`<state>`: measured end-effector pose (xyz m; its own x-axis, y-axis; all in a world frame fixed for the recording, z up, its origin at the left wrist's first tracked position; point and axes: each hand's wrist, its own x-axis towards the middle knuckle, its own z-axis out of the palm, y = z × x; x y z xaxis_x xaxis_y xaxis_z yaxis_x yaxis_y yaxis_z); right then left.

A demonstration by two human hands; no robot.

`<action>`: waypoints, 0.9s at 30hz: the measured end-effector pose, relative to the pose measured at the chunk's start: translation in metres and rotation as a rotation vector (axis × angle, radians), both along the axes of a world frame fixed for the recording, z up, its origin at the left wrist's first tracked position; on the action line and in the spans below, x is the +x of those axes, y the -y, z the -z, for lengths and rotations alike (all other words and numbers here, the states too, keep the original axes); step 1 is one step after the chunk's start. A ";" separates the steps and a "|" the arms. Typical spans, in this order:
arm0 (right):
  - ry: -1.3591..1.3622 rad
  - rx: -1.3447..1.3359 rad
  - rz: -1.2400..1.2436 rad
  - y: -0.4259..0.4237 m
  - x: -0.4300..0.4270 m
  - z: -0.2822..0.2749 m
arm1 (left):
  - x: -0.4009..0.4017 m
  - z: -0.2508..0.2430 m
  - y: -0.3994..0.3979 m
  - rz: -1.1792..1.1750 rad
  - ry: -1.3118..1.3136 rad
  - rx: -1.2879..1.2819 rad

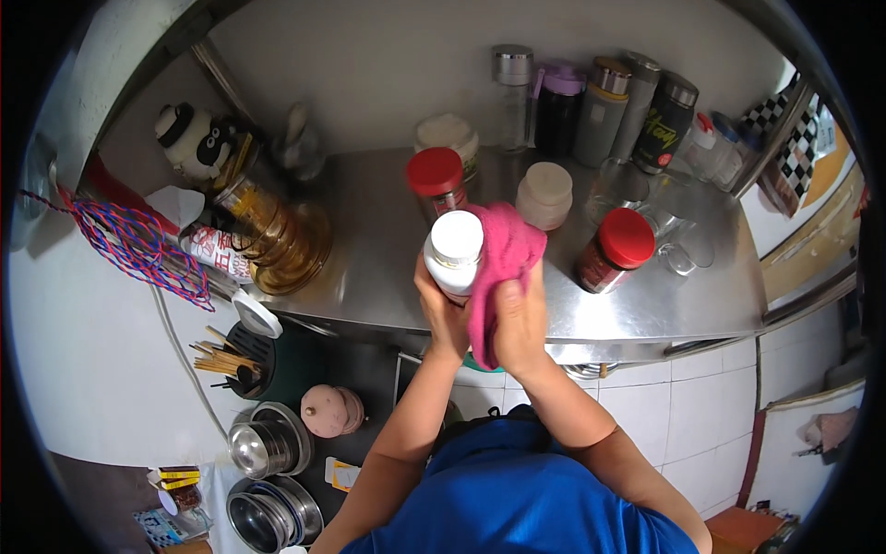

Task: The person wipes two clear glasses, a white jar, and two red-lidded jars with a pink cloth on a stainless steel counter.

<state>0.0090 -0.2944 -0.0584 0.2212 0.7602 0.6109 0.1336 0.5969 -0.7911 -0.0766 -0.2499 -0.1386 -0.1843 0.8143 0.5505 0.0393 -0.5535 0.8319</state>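
My left hand (443, 311) is wrapped around a white plastic bottle (453, 256) with a white screw cap, held upright over the front of a stainless steel shelf (374, 256). In my right hand (522, 322) is a pink cloth (504, 256), pressed along the bottle's right side. Just behind the bottle stands a red-lidded jar (436, 176). Another red-lidded jar (616, 249) is to the right of my hands, and a jar with a pale lid (545, 196) sits between the two. The bottle's lower part is hidden by my fingers and the cloth.
Several tumblers and flasks (602, 111) line the back wall. Clear glass cups (685, 246) lie at the right. An amber glass vessel (277, 235) and a sheep figure (197, 142) stand left. Below are a chopstick holder (270, 356) and steel bowls (273, 512).
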 end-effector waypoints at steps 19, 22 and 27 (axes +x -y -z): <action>0.157 -0.061 0.184 -0.018 -0.015 -0.010 | -0.017 0.008 -0.013 0.023 -0.152 -0.050; 0.246 -0.005 0.204 -0.003 -0.018 -0.007 | -0.015 0.000 -0.010 0.126 -0.054 -0.060; 0.301 0.061 0.243 0.005 -0.012 0.002 | -0.013 -0.004 -0.007 0.083 -0.082 -0.051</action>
<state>-0.0034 -0.2995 -0.0605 0.1941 0.6679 0.7185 0.4973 0.5643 -0.6590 -0.0898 -0.2429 -0.1346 -0.0715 0.8520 0.5186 0.0644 -0.5149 0.8549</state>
